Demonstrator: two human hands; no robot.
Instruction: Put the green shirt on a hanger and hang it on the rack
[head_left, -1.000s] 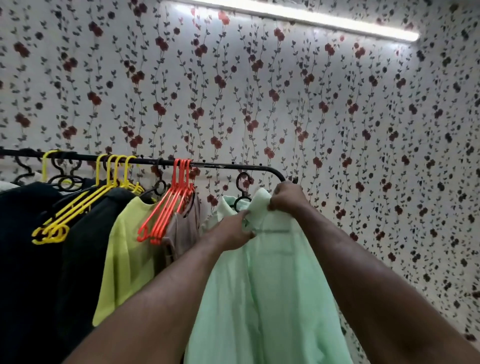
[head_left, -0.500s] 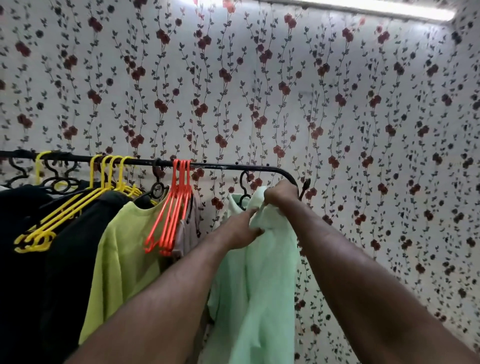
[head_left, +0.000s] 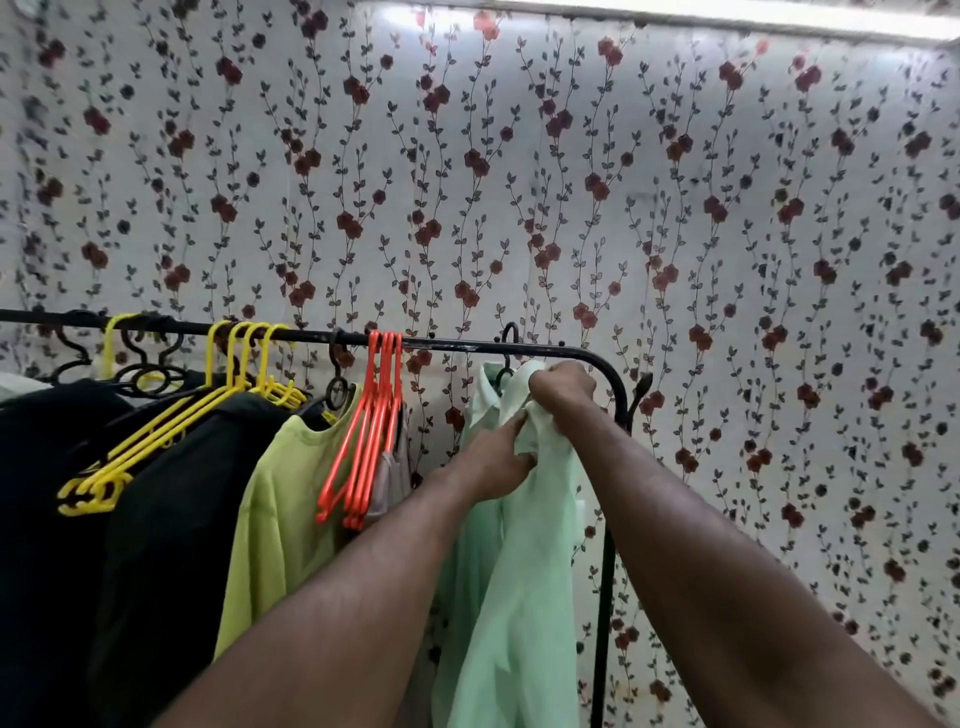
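Gripping the green shirt (head_left: 519, 597) near its collar with my right hand (head_left: 558, 387), I have the fingers curled round a bunch of cloth just under the rack (head_left: 457, 344) rail. My left hand (head_left: 493, 460) pinches the fabric just below it. The shirt is on a black hanger (head_left: 508, 332) whose hook sits over the rail near its right bend, and the cloth drops between my forearms. Further left hang empty orange hangers (head_left: 371, 426), a lime shirt (head_left: 275, 509), yellow hangers (head_left: 171, 431) and black garments (head_left: 78, 545).
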